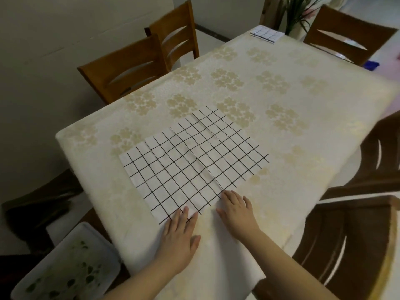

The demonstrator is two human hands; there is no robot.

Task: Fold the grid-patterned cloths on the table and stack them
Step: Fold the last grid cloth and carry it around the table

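A white cloth with a black grid (192,161) lies spread flat on the table (281,100), with creases running across it. My left hand (180,237) rests palm down at the cloth's near corner, fingertips on its edge. My right hand (237,210) lies flat beside it, fingers apart, touching the near edge a little further right. Neither hand holds anything. A small folded stack of grid cloths (266,34) sits at the table's far corner.
A cream flowered tablecloth covers the table. Wooden chairs stand at the far left (125,68), far right (346,35) and near right (355,245). A white lidded bin (69,265) stands at lower left. A plant (300,11) is behind the far corner.
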